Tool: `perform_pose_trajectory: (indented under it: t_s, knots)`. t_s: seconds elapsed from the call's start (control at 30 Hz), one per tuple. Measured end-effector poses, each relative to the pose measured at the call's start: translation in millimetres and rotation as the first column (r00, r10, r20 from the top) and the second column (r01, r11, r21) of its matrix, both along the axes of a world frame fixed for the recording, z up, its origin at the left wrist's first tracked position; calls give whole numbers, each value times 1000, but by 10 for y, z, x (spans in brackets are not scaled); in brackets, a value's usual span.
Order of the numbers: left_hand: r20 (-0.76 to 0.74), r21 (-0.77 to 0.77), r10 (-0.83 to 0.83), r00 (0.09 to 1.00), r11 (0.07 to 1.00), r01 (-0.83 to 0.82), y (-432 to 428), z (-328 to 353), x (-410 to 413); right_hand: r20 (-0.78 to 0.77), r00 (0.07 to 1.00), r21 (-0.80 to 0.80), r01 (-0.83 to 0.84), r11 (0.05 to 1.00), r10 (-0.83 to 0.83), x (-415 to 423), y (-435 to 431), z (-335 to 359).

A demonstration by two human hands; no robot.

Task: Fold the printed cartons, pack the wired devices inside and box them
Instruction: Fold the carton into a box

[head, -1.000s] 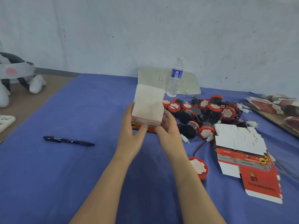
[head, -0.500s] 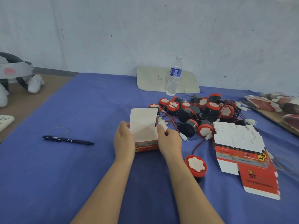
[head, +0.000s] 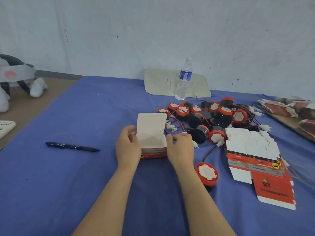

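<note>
A small red printed carton [head: 153, 153] stands on the blue cloth with its white lid flap upright and its inside showing nothing. My left hand [head: 128, 145] grips its left side and my right hand [head: 181, 148] grips its right side. One red and black wired device [head: 207, 173] lies alone just right of my right wrist. A pile of the same wired devices [head: 209, 116] sits behind the carton. Flat unfolded cartons [head: 255, 155] lie in a stack to the right.
A black pen [head: 71, 146] and a thin loop lie on the cloth [head: 68, 184] at left. A water bottle [head: 184, 79] stands before a beige card at the wall. More flat cartons [head: 286, 108] lie at far right. White objects sit off the cloth at far left.
Both hands brought the carton down from in the air onto the cloth and turned it upright. Its lid flap now stands open at the back.
</note>
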State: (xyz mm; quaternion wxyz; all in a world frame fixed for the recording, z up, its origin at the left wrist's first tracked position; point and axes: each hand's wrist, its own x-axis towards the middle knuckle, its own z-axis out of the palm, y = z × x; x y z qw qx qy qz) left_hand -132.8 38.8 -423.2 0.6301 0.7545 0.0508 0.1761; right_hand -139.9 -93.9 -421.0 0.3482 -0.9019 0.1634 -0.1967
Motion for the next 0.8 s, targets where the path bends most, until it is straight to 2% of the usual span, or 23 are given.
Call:
perform_pose_trajectory:
  t_s: [0.07,0.17,0.33,0.5,0.57,0.63,0.7,0.8]
  knots:
    - [-34,-53,-29,999,998,28,-26,62,-4,-2,1000,-19,-30,999,30,-11,21,11]
    - [-23,19,-2,1000,1000,3,-47,142,-53,94,995,38,-49,998,45,-64,78,83]
    - [-21,67,10,1000,998,-9,-86,220,-165,225,970,235,-149,960,95,-163,172,226]
    - [-76,92,29,997,996,-22,-92,191,-110,148,986,401,-133,906,79,-155,131,309]
    - [-60,56,1,998,998,2,-84,195,-95,175,976,424,-192,885,128,-135,75,330]
    - [-27,23,-43,999,999,43,-66,180,-57,213,953,382,-284,879,216,-120,8,326]
    - [4,31,-96,995,995,95,-30,171,-29,178,939,289,-337,896,295,-124,-38,306]
    - [33,154,-139,990,979,132,16,110,15,125,957,87,-273,958,261,-126,-57,265]
